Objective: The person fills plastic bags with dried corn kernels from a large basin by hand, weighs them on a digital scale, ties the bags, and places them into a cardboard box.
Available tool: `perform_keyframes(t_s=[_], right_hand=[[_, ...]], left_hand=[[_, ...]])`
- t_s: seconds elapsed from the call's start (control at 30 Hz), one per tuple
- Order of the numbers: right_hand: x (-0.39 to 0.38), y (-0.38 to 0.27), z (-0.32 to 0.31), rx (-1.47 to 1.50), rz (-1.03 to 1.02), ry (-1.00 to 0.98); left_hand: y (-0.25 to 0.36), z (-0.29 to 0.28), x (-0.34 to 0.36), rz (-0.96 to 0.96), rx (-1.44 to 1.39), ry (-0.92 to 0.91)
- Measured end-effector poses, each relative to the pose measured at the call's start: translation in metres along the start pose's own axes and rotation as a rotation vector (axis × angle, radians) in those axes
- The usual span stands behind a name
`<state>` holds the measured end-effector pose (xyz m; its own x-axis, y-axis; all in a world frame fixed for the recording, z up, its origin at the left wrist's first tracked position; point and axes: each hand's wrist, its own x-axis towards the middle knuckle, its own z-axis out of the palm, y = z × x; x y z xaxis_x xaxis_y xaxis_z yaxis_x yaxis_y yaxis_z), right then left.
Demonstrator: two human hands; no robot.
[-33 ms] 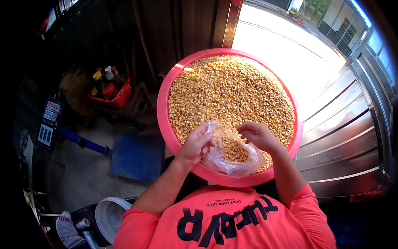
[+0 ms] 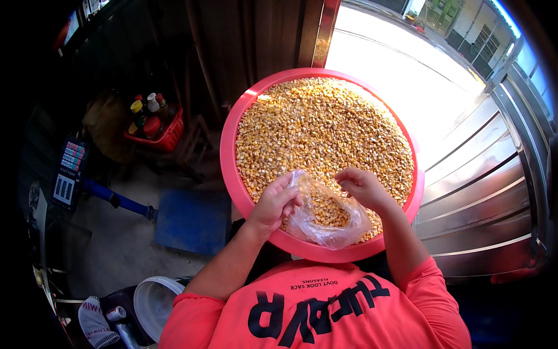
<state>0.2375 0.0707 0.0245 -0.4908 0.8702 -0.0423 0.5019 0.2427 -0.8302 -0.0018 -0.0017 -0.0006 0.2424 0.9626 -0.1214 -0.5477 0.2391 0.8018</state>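
My left hand (image 2: 273,206) pinches the rim of a clear plastic bag (image 2: 317,230), which holds some dried corn kernels (image 2: 330,210) and rests within a large round pink tub (image 2: 232,163). The tub is heaped with yellow corn kernels (image 2: 319,128). Just right of the bag's mouth, my right hand (image 2: 363,189) is raised over the corn with its fingers curled inward; whatever they hold, if anything, is hidden.
At left stand a scale with a blue platform (image 2: 192,221) and display post (image 2: 70,174), and a red basket (image 2: 165,136) of bottles. A white bucket (image 2: 148,302) is lower left. Metal panels (image 2: 476,209) line the right, beside a bright opening onto a street.
My right hand's fingers have shifted very slightly. The bag and my left hand look the same.
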Motion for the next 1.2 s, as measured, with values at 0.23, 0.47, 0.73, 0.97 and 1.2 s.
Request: perform_keyframes(t_s=[0.23, 0.47, 0.73, 0.97, 1.2], right_hand=[[0.008, 0.015, 0.019, -0.430, 0.057, -0.092], [0.006, 0.038, 0.019, -0.246, 0.102, -0.098], [0.012, 0.070, -0.009, 0.677, 0.435, 0.020], [0.006, 0.027, -0.014, 0.716, 0.325, -0.052], [-0.002, -0.038, 0.002, 0.029, 0.120, -0.355]], left_hand=[[-0.001, -0.001, 0.001, -0.021, 0.004, 0.021], [0.000, -0.001, 0.002, -0.026, -0.005, 0.016], [-0.001, -0.001, 0.001, -0.018, -0.018, 0.006], [-0.002, -0.003, 0.000, -0.016, -0.013, -0.002], [-0.001, -0.002, -0.001, 0.007, -0.002, -0.015]])
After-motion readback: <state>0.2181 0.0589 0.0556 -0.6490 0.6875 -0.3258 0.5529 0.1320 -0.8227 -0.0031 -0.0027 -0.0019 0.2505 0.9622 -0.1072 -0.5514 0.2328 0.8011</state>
